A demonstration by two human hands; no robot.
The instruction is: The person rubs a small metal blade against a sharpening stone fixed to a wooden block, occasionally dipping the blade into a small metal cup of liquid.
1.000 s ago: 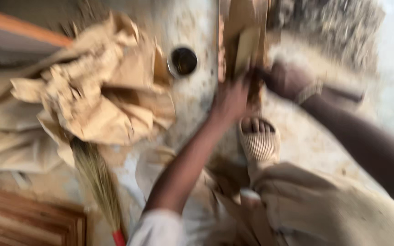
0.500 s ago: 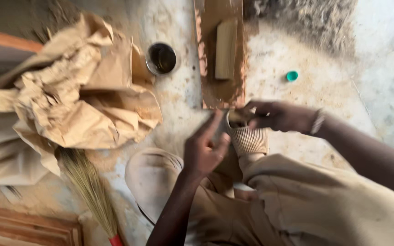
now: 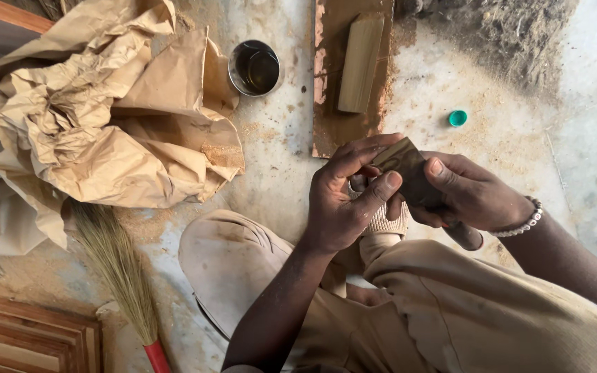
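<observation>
Both hands, left hand (image 3: 343, 200) and right hand (image 3: 468, 193), pinch one dark block (image 3: 409, 176); one green cap (image 3: 457, 118) lies nearby.

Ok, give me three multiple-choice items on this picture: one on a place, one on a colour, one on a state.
1. Where does the metal cup stand?
A. On the floor between the crumpled brown paper and the brown board
B. On the person's knee
C. Beside the wooden frame

2. What colour is the small bottle cap on the floor?
A. Red
B. Green
C. White

3. How is the small dark piece held?
A. It lies loose on the floor
B. Only one hand touches it
C. Both the left hand and the right hand grip it

Answers: 1 A, the cup sits on the floor between paper and board. 2 B, the cap is plainly green. 3 C, fingers of both hands close on the piece above the knee.
</observation>
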